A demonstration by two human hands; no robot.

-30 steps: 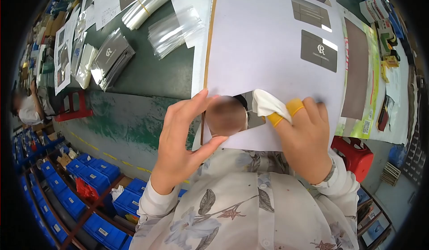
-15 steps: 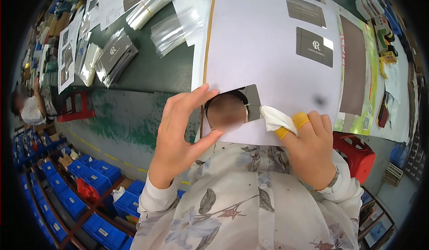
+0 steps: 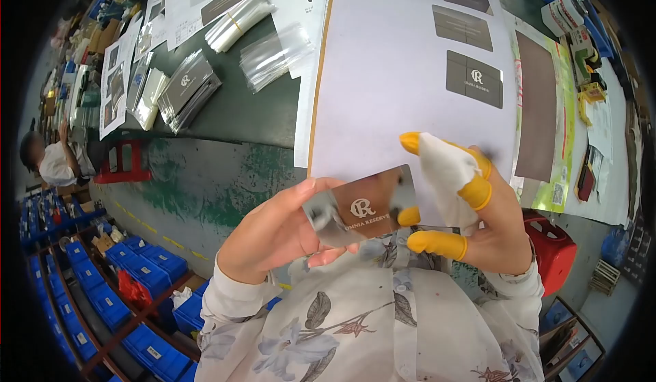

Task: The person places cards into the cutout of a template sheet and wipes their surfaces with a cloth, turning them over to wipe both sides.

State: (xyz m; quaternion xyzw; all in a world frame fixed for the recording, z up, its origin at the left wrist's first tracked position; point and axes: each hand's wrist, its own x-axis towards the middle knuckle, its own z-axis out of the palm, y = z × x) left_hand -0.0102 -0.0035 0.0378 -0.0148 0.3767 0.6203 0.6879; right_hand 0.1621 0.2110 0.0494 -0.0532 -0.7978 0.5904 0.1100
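Note:
My left hand [image 3: 273, 228] grips a shiny, mirror-like metal card [image 3: 365, 208] by its left end. The card is tilted, with a white logo and lettering toward me, and its surface carries reflections. Just to its right is my right hand [image 3: 504, 228], with yellow finger cots on several fingers. A white cloth [image 3: 443, 170] is held among those fingers. The right thumb lies near the card's lower right corner; whether it touches cannot be made out. Beneath both hands is a white board [image 3: 383, 95], where similar dark cards [image 3: 473, 81] lie in a column at the right.
Left on the green table are bagged cards [image 3: 188, 91], a banded roll of clear sleeves [image 3: 239, 23], loose sleeves [image 3: 270, 57] and printed sheets [image 3: 115, 78]. A brown sheet [image 3: 536, 105] lies right. Red stools [image 3: 550, 249], blue bins [image 3: 160, 351] and a seated person [image 3: 58, 163] surround the table.
The card has turned from a plain mirror face to the logo side and moved nearer my body. My right hand has changed its hold on the cloth, which now stands higher with fingers spread around it.

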